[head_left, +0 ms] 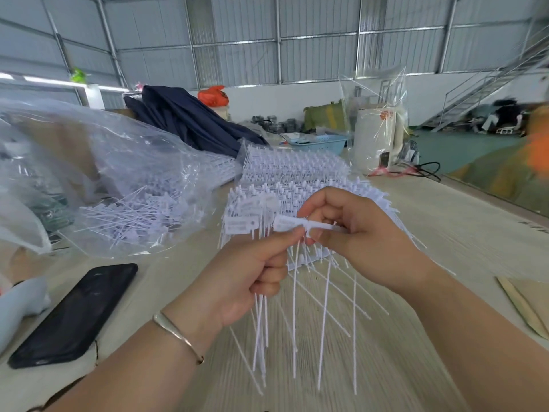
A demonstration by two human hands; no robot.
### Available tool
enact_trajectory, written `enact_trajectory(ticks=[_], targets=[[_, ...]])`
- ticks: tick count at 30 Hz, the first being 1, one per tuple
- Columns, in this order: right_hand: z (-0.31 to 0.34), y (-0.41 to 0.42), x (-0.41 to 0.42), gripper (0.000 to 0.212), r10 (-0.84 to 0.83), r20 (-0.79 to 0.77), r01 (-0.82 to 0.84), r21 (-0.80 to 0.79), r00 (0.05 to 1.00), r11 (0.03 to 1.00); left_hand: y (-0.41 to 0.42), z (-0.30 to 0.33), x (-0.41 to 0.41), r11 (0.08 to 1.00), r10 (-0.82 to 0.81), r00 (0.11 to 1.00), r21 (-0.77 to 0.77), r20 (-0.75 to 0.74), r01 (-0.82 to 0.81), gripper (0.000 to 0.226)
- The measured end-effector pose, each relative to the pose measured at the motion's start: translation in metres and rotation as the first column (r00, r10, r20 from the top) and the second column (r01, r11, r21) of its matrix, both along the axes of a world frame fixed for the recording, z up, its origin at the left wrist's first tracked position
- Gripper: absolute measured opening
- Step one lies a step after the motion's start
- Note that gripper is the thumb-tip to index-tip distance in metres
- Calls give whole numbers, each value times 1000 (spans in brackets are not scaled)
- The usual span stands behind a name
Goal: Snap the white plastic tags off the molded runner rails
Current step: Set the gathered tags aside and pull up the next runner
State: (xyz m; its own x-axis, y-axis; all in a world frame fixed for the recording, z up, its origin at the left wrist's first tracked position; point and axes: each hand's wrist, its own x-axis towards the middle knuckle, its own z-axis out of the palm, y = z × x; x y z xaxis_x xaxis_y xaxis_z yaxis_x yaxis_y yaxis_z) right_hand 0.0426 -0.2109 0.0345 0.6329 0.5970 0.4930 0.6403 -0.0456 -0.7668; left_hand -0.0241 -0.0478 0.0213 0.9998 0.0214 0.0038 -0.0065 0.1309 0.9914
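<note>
Wooden table below; left hand grips loose tags; right hand pinches runner rail.

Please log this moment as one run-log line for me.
left hand: grips loose tag tails | right hand: pinches white tag | runner rails: stacked behind | phone: left

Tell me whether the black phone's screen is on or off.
Off. The black phone lies flat on the table by the left hand, its glass uniformly dark with only faint reflections.
</note>
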Motion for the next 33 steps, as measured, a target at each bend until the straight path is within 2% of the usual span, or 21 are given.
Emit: enact_trajectory(ticks=[3,6,9,14,17,20,22,26,29,33], targets=[[-1,1,-2,21,-15,29,17,-73,999,997,-3,-3,2,999,36,999,-14,32,-36,16],[-3,0,2,14,-127,30,130,-138,991,982,-1,-7,6,992,107,992,-66,60,-103,24],[-1,-5,5,10,-154,-68,140,-176,986,974,1,-6,6,987,140,986,-86,90,-132,16],[3,-8,4,6,-173,-103,163,-99,980,982,-1,-7,5,960,257,953,70,162,-271,18],[2,-1,-2,6,-224,-59,220,-60,973,974,-3,-8,3,860,351,882,266,313,-436,27],[3,4,-10,10,-283,29,285,-59,959,957,-6,-9,0,736,377,798,370,471,-567,46],[5,7,-16,12,-306,31,308,-55,951,950,-8,-10,-1,663,348,744,411,570,-625,47],[7,13,-26,17,-318,-6,317,-46,948,947,-13,-12,-2,611,233,703,461,672,-644,49],[6,14,-27,14,-276,-47,275,-33,960,961,-13,-10,-3,626,254,680,419,688,-658,41],[5,10,-17,14,-229,-166,249,114,959,962,-9,-9,0,674,308,735,408,604,-617,44]])
